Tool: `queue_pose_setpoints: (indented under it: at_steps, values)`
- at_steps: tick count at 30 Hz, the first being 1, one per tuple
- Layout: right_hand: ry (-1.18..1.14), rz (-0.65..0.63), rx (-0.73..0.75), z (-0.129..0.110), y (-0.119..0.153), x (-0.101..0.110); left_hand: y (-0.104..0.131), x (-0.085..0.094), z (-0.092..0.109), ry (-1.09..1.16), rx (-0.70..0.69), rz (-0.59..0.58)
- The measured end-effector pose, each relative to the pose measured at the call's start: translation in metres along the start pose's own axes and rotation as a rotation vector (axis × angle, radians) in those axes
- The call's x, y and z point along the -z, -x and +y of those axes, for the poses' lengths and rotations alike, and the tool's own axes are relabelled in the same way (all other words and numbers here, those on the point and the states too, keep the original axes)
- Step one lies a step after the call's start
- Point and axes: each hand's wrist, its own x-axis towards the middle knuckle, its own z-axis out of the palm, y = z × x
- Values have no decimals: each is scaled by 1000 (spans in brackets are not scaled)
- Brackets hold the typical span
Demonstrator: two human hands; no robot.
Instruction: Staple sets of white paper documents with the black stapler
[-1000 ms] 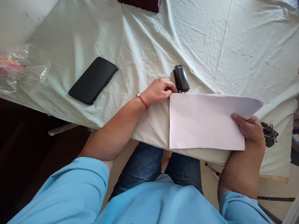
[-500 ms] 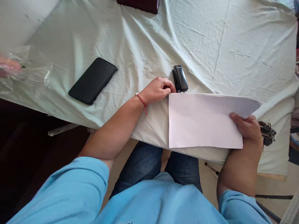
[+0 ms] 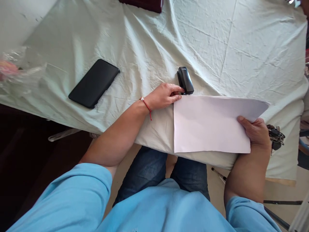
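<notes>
My right hand (image 3: 258, 133) grips a stack of white paper (image 3: 210, 125) by its right side, thumb on top and the other fingers hidden beneath. The upper right corner of the paper bends up. At the upper left corner my left hand (image 3: 166, 95) has its thumb over the paper's edge, with the index finger stretched out to the near end of a black stapler (image 3: 186, 80). The stapler lies on the cloth just beyond the paper's far edge. Whether its jaw touches the paper is hard to see.
A black phone (image 3: 94, 83) lies on the pale, wrinkled tablecloth (image 3: 145, 48) to the left. Clear plastic wrapping (image 3: 26, 74) is at the far left. Keys (image 3: 276, 137) sit beside my right wrist. A dark red object (image 3: 145, 4) stands at the far edge.
My left index finger has straightened out from a curled pinch toward the near end of the stapler. The paper and my right hand have stayed in place.
</notes>
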Motion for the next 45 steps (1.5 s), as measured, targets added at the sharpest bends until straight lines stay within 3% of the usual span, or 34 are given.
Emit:
queue_pose_setpoints:
  at_steps: [7, 13, 21, 26, 31, 39, 45]
  values:
    - [0, 9, 12, 2, -2, 3, -2, 1, 4, -1, -7, -14]
    - [-16, -24, -63, 0, -2, 6, -3, 2, 11, 34, 69, 30]
    - [-27, -36, -36, 1, -5, 7, -2, 4, 13, 100, 143, 6]
    - [-41, -41, 35, 3, -9, 5, -3, -2, 15, 86, 207, 95]
    - [-7, -27, 11, 1, -8, 7, -5, -8, 19, 65, 258, 156]
    - [-46, 50, -11, 3, -14, 6, -4, -19, 4, 37, 161, 229]
    - [-79, 106, 27, 4, -17, 7, 1, -27, 3, -51, 43, 391]
